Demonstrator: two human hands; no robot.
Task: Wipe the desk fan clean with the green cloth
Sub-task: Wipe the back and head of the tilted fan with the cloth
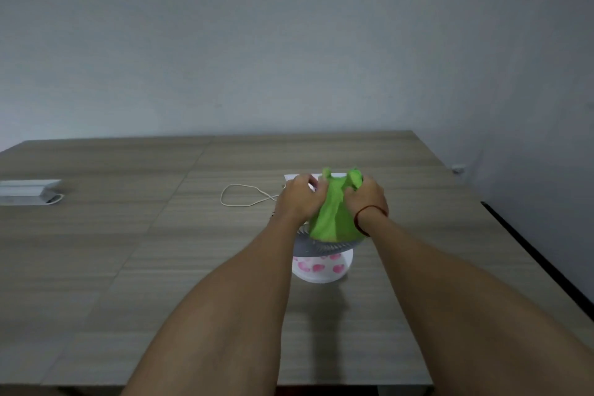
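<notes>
Basically, center frame: left hand [299, 199] and right hand [366, 199] both pinch the green cloth [334, 219] at its bunched top, draped over the fan [321, 249]. Cloth looks limp and soft. Fan probably light and tippy, so hold its rim.

Open tabletop [135, 251] flanks the fan [321, 271]; a looped cord [239, 184] and, perhaps, a box [29, 191] lie left.

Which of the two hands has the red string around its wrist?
The right hand, gripping the bright green cloth over the grey-grilled desk fan. A thin red string loops its wrist; the left hand shows none.
</notes>
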